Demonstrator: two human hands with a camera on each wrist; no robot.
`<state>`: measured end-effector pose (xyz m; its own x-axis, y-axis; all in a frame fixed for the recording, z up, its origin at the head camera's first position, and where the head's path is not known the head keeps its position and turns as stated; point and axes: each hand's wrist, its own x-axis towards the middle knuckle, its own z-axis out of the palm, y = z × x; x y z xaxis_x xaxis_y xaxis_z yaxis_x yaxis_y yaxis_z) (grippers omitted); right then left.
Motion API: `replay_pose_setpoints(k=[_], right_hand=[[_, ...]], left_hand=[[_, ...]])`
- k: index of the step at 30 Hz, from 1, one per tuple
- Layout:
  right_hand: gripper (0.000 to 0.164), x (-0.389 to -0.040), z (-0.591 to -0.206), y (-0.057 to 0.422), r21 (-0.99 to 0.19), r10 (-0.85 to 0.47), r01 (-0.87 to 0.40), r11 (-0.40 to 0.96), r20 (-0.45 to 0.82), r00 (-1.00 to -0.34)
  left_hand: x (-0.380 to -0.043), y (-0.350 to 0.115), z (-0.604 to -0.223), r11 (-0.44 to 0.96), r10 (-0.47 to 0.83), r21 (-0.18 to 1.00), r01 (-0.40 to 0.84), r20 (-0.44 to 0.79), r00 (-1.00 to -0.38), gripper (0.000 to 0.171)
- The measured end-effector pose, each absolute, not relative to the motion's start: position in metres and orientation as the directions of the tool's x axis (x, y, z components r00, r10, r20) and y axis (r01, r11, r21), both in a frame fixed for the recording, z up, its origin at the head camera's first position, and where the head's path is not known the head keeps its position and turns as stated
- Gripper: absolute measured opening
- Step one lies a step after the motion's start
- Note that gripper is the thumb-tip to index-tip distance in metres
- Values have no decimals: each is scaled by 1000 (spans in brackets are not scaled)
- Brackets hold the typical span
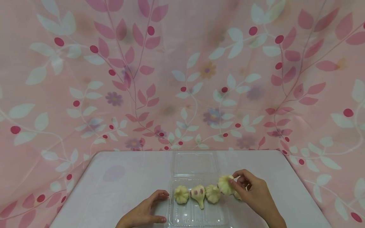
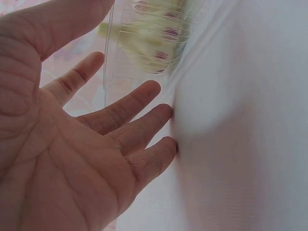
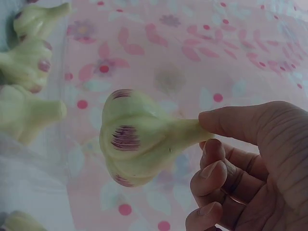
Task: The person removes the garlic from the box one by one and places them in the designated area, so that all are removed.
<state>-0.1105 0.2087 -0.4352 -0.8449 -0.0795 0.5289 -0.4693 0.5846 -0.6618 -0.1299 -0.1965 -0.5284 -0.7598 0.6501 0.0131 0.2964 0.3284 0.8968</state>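
My right hand (image 1: 253, 191) pinches a garlic bulb (image 3: 139, 137) by its stem, between thumb and fingers. In the head view this bulb hangs over the right edge of a clear plastic clamshell box (image 1: 196, 218). Three more bulbs lie in a row inside the box: a left one (image 1: 181, 194), a middle one (image 1: 198, 192) with purple streaks, and a right one (image 1: 212, 194). Another bulb (image 1: 237, 196) is on the table, mostly hidden by my right hand. Beside the box's left wall, my left hand (image 1: 145, 209) holds nothing, its fingers (image 2: 144, 127) spread and relaxed.
The box's lid (image 1: 195, 163) lies folded back toward the far edge of the white table (image 1: 125, 177). A pink curtain (image 1: 182, 76) with leaves and flowers hangs behind the table and at its sides.
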Motion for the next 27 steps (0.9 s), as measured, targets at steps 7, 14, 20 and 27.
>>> replay_pose_setpoints(k=[7,14,20,27], right_hand=[[27,-113,-434,228,-651,-27,-442,617,544,-839],[23,-113,-432,247,-656,52,-376,655,535,-843],[20,-114,-432,263,-658,96,-320,681,514,-853],[15,-117,-435,280,-679,148,-246,692,467,-872]], left_hand=[[-131,-197,-531,336,646,895,292,7,-763,72],[-130,-197,-530,316,655,903,291,15,-756,72],[-130,-196,-527,315,653,909,275,3,-758,71],[-129,-196,-527,312,653,909,277,7,-758,71]])
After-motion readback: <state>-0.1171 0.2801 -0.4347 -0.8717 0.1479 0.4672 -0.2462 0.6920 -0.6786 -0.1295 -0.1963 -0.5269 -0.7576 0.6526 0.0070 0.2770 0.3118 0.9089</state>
